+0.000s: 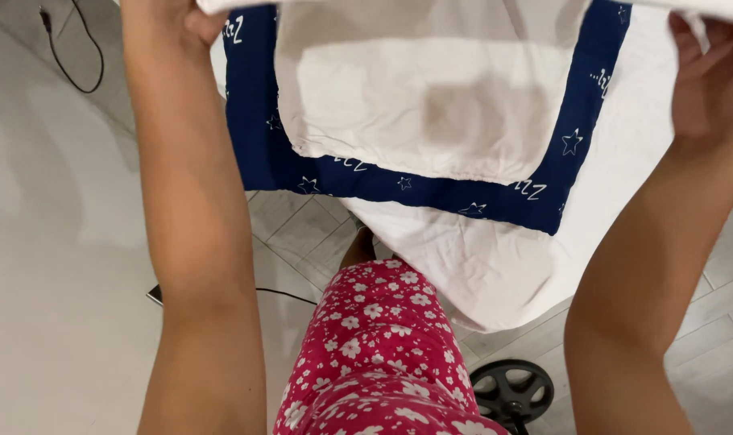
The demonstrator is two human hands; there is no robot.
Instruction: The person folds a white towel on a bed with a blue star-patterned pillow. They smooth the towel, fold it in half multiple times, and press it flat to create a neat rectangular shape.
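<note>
A white cloth [495,258] with a dark blue border [431,189] printed with small white stars hangs in front of me, folded over itself. My left hand [191,20] pinches its upper left corner at the top of the view. My right hand [709,80] grips the upper right edge. Both arms reach up and forward, holding the cloth spread between them. Its lower white part hangs down over my legs.
I wear a pink dress with white flowers [374,346]. Below is a light tiled floor [52,242]. A black cable [76,56] lies at the upper left, another thin cable [282,294] crosses the floor, and a black wheel [511,393] sits at the lower right.
</note>
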